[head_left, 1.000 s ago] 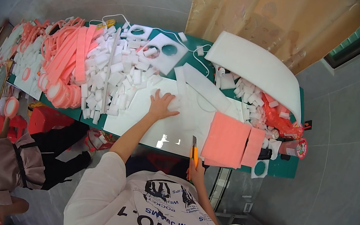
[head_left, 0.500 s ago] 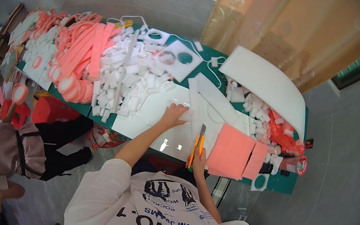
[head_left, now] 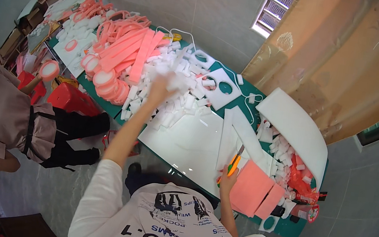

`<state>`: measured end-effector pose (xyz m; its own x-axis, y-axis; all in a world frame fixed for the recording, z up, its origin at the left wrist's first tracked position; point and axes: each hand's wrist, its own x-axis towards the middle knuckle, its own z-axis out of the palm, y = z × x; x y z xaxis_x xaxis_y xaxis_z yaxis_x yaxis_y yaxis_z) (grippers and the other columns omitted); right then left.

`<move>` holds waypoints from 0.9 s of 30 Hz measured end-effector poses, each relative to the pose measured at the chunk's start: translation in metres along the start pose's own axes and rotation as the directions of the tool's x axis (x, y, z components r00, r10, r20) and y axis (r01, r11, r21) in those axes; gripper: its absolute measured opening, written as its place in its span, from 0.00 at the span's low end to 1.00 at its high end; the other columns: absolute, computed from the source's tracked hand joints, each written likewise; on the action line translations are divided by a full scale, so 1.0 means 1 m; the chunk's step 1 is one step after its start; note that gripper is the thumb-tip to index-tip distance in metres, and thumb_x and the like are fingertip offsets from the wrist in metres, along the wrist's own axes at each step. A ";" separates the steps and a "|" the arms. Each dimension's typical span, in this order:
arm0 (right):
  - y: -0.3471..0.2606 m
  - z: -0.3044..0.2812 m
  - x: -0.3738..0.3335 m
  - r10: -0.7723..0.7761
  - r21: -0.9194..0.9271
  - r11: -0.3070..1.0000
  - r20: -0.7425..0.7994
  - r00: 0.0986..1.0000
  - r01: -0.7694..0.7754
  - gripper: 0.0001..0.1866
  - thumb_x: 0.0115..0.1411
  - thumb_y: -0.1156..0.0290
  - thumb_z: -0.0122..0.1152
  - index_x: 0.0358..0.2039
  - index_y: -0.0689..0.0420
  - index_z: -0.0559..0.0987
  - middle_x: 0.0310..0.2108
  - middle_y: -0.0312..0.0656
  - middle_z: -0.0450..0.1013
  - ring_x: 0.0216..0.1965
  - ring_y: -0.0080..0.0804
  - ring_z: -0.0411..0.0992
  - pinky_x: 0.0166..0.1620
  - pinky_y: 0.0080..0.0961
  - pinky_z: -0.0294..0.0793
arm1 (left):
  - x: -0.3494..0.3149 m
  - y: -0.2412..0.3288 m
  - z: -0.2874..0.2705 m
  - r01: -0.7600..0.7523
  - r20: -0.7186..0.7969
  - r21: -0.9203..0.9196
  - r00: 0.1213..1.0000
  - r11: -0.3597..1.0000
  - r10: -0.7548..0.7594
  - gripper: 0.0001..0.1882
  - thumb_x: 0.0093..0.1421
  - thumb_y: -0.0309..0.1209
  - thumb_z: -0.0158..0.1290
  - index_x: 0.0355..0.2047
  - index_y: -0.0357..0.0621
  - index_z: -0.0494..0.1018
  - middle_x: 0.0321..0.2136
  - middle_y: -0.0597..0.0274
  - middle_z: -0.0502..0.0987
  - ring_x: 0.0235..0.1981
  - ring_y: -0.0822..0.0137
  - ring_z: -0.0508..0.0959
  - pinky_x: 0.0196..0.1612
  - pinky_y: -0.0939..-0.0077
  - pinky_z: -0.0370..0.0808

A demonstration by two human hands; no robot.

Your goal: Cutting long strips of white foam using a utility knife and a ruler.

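Note:
My left hand (head_left: 158, 92) is stretched out over the heap of small white foam pieces (head_left: 173, 111). Motion smears its fingers, and whitish blur beside them hides whether anything is in them. Near the table's front edge, my right hand (head_left: 228, 180) is closed round an orange and yellow utility knife (head_left: 234, 164), its blade up and pointing away from me. Just beyond the blade lie long white foam strips (head_left: 249, 133). Right of that hand sit pink foam sheets (head_left: 251, 189). A glossy white board (head_left: 183, 142) spreads between my hands.
Pink foam strips (head_left: 122, 57) and rings pile up at the left. A curved white foam slab (head_left: 295, 132) lies at the right, beside a red plastic bag (head_left: 304, 185). A white cable runs along the back. Another person (head_left: 9, 111) stands at left near red stools (head_left: 72, 99).
My left hand has gone from the white board leftward and away, over the foam heap. My right hand keeps the knife. The view has shifted, and more of the other person shows.

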<state>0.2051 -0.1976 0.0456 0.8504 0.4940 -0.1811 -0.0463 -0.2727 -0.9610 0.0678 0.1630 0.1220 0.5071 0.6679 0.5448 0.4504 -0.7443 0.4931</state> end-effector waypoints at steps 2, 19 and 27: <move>0.004 0.008 0.011 -0.084 -0.153 0.985 -0.011 0.996 0.081 0.14 0.53 0.68 0.52 0.33 0.59 0.59 0.16 0.43 0.66 0.08 0.27 0.63 0.09 0.20 0.61 | 0.023 -0.059 -0.041 -0.054 0.162 0.209 0.987 0.977 0.020 0.42 0.37 0.43 0.60 0.52 0.46 0.56 0.45 0.49 0.64 0.47 0.52 0.63 0.48 0.58 0.60; 0.003 0.051 -0.021 0.075 0.311 0.945 0.100 0.992 -0.103 0.12 0.54 0.71 0.51 0.33 0.59 0.59 0.18 0.42 0.68 0.07 0.23 0.62 0.09 0.19 0.60 | -0.151 0.108 0.110 -0.044 0.506 0.022 0.862 0.999 0.027 0.40 0.43 0.40 0.56 0.54 0.43 0.50 0.39 0.53 0.64 0.38 0.53 0.67 0.37 0.63 0.69; -0.001 -0.001 -0.021 0.081 -0.028 0.997 0.084 0.993 -0.079 0.15 0.55 0.67 0.49 0.38 0.60 0.60 0.16 0.38 0.67 0.07 0.21 0.61 0.10 0.18 0.59 | -0.152 0.061 0.082 -0.237 0.622 0.205 0.781 0.950 0.060 0.28 0.41 0.27 0.51 0.47 0.44 0.61 0.38 0.59 0.65 0.38 0.57 0.66 0.36 0.59 0.67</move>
<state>0.1877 -0.2088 0.0506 0.7966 0.5383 -0.2752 -0.0982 -0.3338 -0.9375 0.0790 0.0154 0.0136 0.8802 0.4734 0.0332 0.4582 -0.8661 0.1998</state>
